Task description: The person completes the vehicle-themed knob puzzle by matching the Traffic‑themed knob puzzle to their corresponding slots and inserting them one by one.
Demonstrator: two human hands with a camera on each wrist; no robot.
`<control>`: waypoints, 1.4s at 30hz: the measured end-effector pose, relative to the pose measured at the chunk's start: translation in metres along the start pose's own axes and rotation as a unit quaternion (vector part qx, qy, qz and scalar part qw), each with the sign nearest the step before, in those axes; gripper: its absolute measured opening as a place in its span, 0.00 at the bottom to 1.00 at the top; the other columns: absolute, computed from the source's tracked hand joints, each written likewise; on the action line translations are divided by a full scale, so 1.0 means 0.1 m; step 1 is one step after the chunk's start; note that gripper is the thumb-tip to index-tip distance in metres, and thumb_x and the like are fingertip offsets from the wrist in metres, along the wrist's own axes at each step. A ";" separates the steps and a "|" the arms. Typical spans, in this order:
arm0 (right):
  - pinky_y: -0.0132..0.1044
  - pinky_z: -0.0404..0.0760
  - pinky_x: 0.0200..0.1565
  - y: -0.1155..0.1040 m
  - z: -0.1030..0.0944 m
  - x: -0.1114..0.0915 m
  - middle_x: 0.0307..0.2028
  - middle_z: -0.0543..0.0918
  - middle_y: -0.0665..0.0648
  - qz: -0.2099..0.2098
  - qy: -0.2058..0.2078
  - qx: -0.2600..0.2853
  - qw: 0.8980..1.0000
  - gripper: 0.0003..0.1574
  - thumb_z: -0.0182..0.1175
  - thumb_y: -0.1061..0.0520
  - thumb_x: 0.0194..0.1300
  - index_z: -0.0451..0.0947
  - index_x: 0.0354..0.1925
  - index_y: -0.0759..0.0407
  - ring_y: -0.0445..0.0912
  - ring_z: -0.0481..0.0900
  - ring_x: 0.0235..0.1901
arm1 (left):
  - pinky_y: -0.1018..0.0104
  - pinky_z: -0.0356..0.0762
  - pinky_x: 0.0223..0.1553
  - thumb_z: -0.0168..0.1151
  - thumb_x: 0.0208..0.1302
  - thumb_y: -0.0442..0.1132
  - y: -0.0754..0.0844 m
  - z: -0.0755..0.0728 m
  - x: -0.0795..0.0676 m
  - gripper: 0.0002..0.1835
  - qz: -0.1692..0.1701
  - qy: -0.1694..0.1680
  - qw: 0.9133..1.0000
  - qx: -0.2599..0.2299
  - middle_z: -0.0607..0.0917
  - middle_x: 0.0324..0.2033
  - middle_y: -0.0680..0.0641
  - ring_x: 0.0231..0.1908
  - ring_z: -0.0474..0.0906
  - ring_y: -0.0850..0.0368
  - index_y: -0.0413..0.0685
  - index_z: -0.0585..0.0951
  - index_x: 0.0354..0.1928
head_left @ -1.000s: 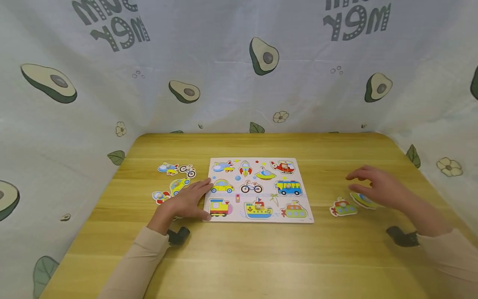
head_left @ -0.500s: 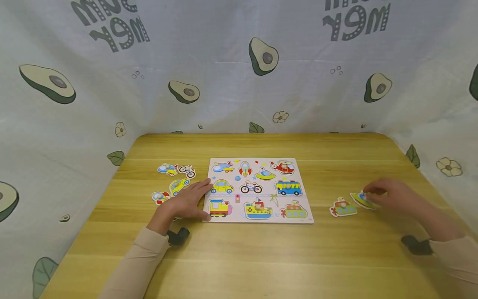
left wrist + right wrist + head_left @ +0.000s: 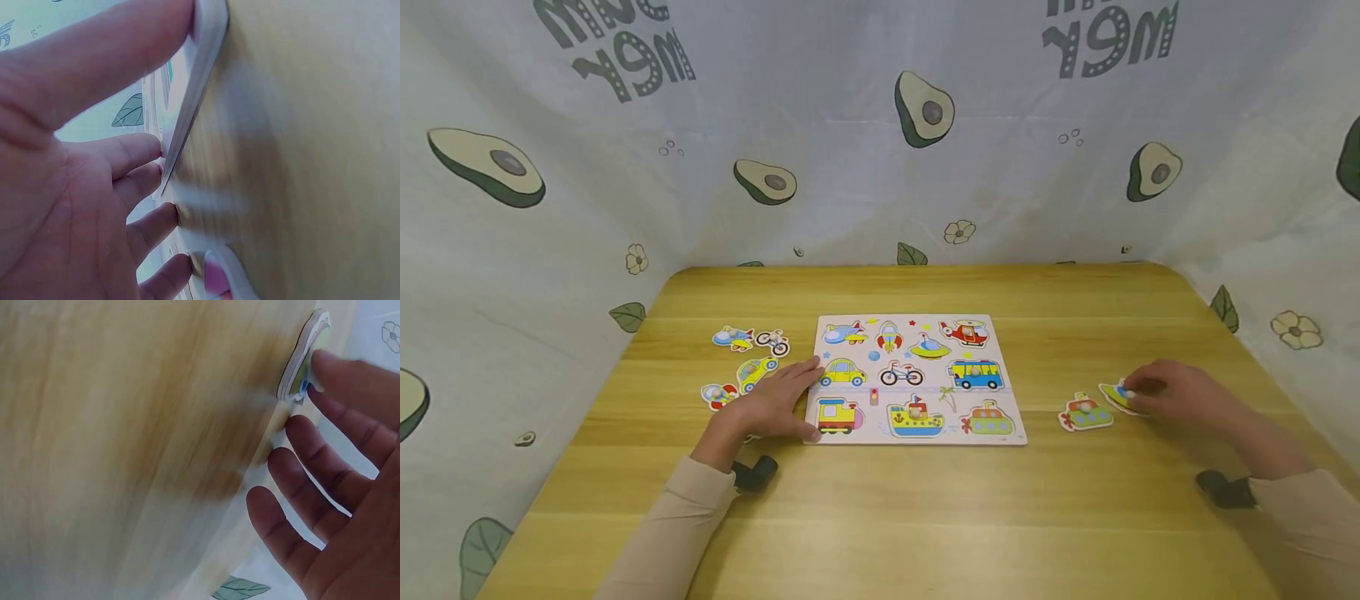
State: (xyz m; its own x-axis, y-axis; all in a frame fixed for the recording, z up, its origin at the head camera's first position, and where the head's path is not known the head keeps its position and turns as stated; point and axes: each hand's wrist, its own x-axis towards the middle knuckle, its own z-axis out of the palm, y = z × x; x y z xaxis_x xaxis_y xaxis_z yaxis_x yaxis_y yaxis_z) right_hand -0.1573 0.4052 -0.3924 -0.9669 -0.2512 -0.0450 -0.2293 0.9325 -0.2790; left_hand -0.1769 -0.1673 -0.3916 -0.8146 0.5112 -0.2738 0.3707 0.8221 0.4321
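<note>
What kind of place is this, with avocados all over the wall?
Probably a small tabletop play corner, though I can't tell which building. A wooden table has avocado-print cloth hanging behind it, and a vehicle puzzle board lies on top.

A yellowish wood-grained surface (image 3: 925, 517) has rounded far corners. Pale cloth (image 3: 835, 200) rises beyond its far edge and flanks it left and right, printed with avocado halves (image 3: 913, 98), green leaves (image 3: 628, 317), pale flowers (image 3: 1296, 330) and, high at the far side, grey lettering (image 3: 1107, 42).
</note>
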 end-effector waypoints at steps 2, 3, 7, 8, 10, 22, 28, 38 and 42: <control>0.33 0.76 0.34 0.00 0.00 0.01 0.35 0.86 0.55 -0.003 0.000 0.003 1.000 0.10 0.70 0.57 0.57 0.84 0.37 0.60 0.28 0.73 0.33 | 0.38 0.51 0.75 0.73 0.53 0.51 -0.01 0.01 0.00 0.52 0.001 0.002 1.000 0.000 0.55 0.78 0.43 0.77 0.51 0.39 0.44 0.58 0.76; 0.32 0.76 0.34 0.01 0.01 0.01 0.34 0.86 0.55 -0.004 0.000 0.003 1.000 0.09 0.70 0.57 0.57 0.84 0.37 0.60 0.29 0.73 0.32 | 0.38 0.51 0.75 0.73 0.52 0.51 -0.01 0.01 0.00 0.52 0.001 0.002 1.000 0.000 0.55 0.78 0.43 0.77 0.51 0.39 0.44 0.58 0.76; 0.32 0.76 0.34 0.00 0.01 0.03 0.34 0.85 0.54 0.000 -0.003 0.001 1.000 0.08 0.69 0.58 0.58 0.84 0.37 0.60 0.29 0.73 0.32 | 0.37 0.51 0.75 0.73 0.52 0.51 -0.01 0.01 0.00 0.52 0.003 0.002 1.000 0.000 0.55 0.78 0.43 0.77 0.51 0.39 0.44 0.58 0.76; 0.32 0.76 0.34 -0.01 0.01 0.03 0.34 0.85 0.54 0.002 -0.005 0.001 1.000 0.08 0.69 0.58 0.58 0.84 0.37 0.60 0.30 0.74 0.32 | 0.37 0.51 0.75 0.73 0.52 0.51 -0.01 0.01 0.00 0.52 0.003 0.002 1.000 -0.001 0.55 0.78 0.43 0.77 0.51 0.39 0.44 0.58 0.76; 0.32 0.76 0.34 -0.02 0.01 0.03 0.34 0.85 0.55 0.005 -0.006 -0.001 1.000 0.08 0.68 0.58 0.58 0.84 0.37 0.61 0.32 0.75 0.32 | 0.37 0.51 0.75 0.73 0.52 0.51 -0.01 0.01 0.00 0.52 0.005 0.003 1.000 -0.002 0.55 0.78 0.43 0.77 0.51 0.39 0.44 0.59 0.76; 0.33 0.76 0.32 0.01 -0.01 0.05 0.35 0.86 0.60 0.009 -0.003 0.009 1.000 0.10 0.69 0.59 0.59 0.84 0.39 0.64 0.36 0.78 0.31 | 0.37 0.51 0.75 0.74 0.52 0.51 0.02 0.02 0.02 0.52 -0.007 -0.002 1.000 -0.008 0.54 0.79 0.44 0.77 0.50 0.40 0.45 0.59 0.76; 0.32 0.75 0.31 -0.01 -0.08 0.14 0.40 0.86 0.62 -0.007 0.012 0.014 1.000 0.11 0.66 0.57 0.63 0.84 0.42 0.62 0.35 0.79 0.33 | 0.38 0.51 0.75 0.74 0.51 0.51 0.01 0.02 0.02 0.52 -0.018 0.000 1.000 -0.003 0.54 0.79 0.45 0.77 0.50 0.40 0.47 0.59 0.76; 0.35 0.76 0.32 -0.30 -0.23 0.34 0.41 0.85 0.61 -0.015 0.003 0.011 1.000 0.11 0.65 0.57 0.64 0.82 0.43 0.63 0.45 0.81 0.37 | 0.37 0.50 0.75 0.73 0.53 0.53 -0.01 0.00 0.00 0.54 -0.007 -0.008 1.000 0.000 0.53 0.79 0.45 0.77 0.49 0.40 0.46 0.56 0.77; 0.35 0.76 0.32 -0.44 -0.27 0.46 0.41 0.85 0.62 -0.018 -0.006 0.023 1.000 0.11 0.64 0.58 0.65 0.82 0.43 0.64 0.52 0.82 0.39 | 0.36 0.49 0.75 0.73 0.53 0.55 -0.02 -0.01 0.00 0.55 -0.006 -0.017 1.000 -0.003 0.52 0.79 0.45 0.77 0.48 0.39 0.46 0.55 0.78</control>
State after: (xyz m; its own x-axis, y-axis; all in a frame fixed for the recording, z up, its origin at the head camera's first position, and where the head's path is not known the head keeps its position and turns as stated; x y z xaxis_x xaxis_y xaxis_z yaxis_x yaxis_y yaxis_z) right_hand -0.1950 0.3597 -0.3569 -0.9564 -0.2885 -0.0459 -0.2590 0.9099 -0.3241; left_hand -0.1778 -0.1692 -0.3915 -0.8030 0.5104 -0.3079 0.3587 0.8263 0.4343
